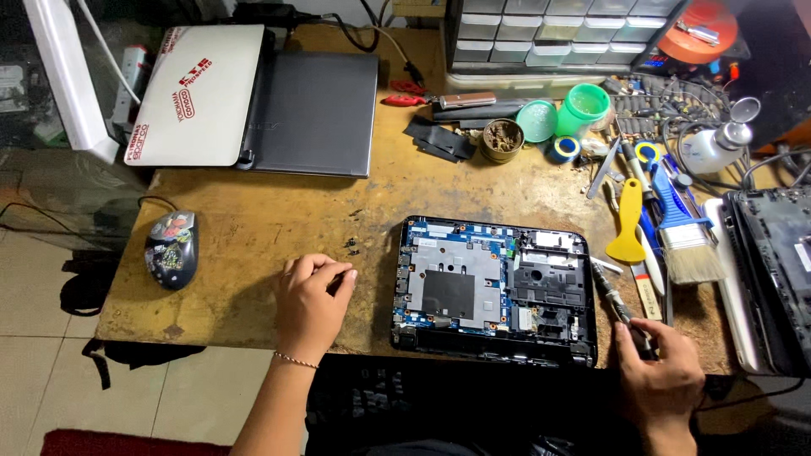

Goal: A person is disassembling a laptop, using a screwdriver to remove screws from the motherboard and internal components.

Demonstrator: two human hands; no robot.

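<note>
An opened laptop base (492,289) lies on the worn wooden table (270,228), its blue circuit board and grey metal plates exposed. My left hand (311,301) rests on the table just left of it, fingers curled, near a few small dark screws (351,246). My right hand (659,365) sits at the laptop's lower right corner and grips the handle of a dark screwdriver (610,294), whose shaft points up along the laptop's right edge.
Two closed laptops (253,97) lie at the back left, a computer mouse (171,248) near the left edge. Right of the open laptop lie a yellow scraper (628,221), a blue-handled paintbrush (684,228), tools and another dark laptop part (773,270). Drawer organiser (549,34) and green cups (583,108) stand behind.
</note>
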